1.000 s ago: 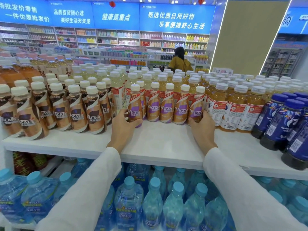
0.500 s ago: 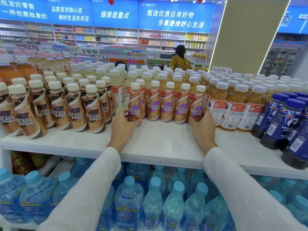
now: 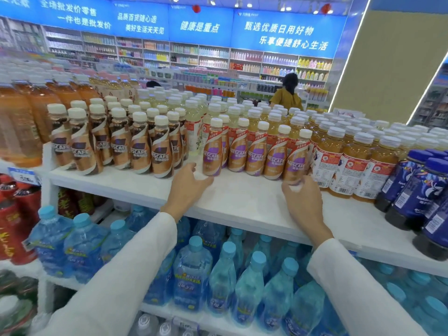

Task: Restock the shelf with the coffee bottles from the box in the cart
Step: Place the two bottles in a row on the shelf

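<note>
Open, fingers loose: the left hand [image 3: 189, 184], thumb side against the foot of the leftmost purple-label coffee bottle [image 3: 212, 151], not wrapped round it. At the foot of the rightmost coffee bottle [image 3: 295, 157], the right hand [image 3: 301, 200], fingertips smeared by blur; impossible to tell whether pinching or merely touching.

Between the two hands, a front row of five purple-label coffee bottles, upright, long axes vertical, shoulder to shoulder, set back from the front edge of the shelf [image 3: 242, 204]. Straight ahead of both hands, then, and away from the body; left hand nearer the row's left end, right hand nearer its right end. Probably squaring up the row, with a bare strip along the front edge free for more.

Brown-label coffee bottles [image 3: 140, 146] just beside the row on the left, orange tea bottles [image 3: 344, 166] close against it on the right, dark blue bottles [image 3: 417, 187] toward the shelf's right end. Water bottles [image 3: 223, 272] on the level below. Cart and box out of view.
</note>
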Available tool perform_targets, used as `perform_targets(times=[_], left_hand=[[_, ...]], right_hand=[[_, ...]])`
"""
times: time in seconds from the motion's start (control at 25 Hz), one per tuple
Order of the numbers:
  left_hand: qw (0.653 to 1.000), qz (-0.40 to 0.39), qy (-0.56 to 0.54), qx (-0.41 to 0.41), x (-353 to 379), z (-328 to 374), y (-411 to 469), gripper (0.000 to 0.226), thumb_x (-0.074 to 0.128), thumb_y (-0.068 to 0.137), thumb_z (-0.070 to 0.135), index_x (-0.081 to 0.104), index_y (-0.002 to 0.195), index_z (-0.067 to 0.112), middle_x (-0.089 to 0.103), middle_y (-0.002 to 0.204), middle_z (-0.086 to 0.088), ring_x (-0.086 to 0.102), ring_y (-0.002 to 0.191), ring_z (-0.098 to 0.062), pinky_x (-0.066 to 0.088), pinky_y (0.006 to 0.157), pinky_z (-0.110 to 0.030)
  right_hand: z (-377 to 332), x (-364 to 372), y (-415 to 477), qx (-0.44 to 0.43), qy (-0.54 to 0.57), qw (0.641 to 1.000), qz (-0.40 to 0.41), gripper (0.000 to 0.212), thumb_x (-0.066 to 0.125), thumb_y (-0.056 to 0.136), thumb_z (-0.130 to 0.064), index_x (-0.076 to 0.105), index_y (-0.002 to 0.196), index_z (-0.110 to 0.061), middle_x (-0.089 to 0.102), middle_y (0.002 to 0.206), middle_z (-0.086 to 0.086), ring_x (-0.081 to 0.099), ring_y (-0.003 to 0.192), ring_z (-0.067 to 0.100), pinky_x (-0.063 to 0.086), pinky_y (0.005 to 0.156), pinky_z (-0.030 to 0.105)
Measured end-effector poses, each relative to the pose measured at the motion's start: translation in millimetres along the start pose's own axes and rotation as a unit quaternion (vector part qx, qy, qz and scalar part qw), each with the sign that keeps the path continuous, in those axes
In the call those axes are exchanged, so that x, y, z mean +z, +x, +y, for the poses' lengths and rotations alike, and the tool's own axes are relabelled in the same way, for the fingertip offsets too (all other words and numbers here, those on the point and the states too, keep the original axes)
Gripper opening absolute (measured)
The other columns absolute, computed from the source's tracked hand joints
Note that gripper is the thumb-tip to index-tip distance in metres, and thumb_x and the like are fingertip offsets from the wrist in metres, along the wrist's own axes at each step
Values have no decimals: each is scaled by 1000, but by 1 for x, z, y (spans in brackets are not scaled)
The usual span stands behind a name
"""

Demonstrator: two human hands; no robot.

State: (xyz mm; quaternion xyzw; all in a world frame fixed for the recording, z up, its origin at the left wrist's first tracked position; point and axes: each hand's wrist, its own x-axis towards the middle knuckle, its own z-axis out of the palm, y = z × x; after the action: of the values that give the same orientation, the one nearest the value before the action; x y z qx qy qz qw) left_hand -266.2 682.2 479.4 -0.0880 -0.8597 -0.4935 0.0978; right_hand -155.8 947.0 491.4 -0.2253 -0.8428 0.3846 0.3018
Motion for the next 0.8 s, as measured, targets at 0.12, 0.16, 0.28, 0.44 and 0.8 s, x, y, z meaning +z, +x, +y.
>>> perform_targets(times=[0.12,0.16,0.28,0.44,0.8], left_hand=[[999,39,-20,10,-15,0,-48,64,73,90,43,51,144,17,59,141,-1,56,126,-20,45,105,-36],[998,52,-30,21,-21,-3,-69,59,71,91,44,53,141,20,60,139,3,56,124,-17,45,103,-33],[994,89,-56,30,-42,-18,-139,46,66,93,49,58,135,32,61,128,22,56,117,-1,45,98,-22],[981,167,-84,-47,-76,-62,-237,42,65,89,58,65,125,38,64,118,32,56,111,16,46,91,-10],[892,342,-102,-278,-163,-169,-413,23,68,94,39,70,117,32,72,111,20,66,100,4,46,71,-5]], right_hand=[[1,-15,-41,-37,-4,998,-43,58,61,98,-43,46,147,-17,49,151,2,50,134,24,41,111,43],[2,-18,-59,-55,10,997,-60,58,60,98,-45,46,147,-19,49,151,0,50,134,21,42,111,42],[5,-21,-112,-99,69,988,-93,48,57,99,-46,49,143,-29,50,146,-11,49,130,11,41,103,31],[5,-4,-181,-102,143,970,-165,29,61,97,-39,55,125,-45,55,125,-33,52,117,-1,41,100,30],[-18,118,-326,-25,189,910,-368,28,72,92,-10,68,116,-22,66,119,4,62,112,22,45,93,32]])
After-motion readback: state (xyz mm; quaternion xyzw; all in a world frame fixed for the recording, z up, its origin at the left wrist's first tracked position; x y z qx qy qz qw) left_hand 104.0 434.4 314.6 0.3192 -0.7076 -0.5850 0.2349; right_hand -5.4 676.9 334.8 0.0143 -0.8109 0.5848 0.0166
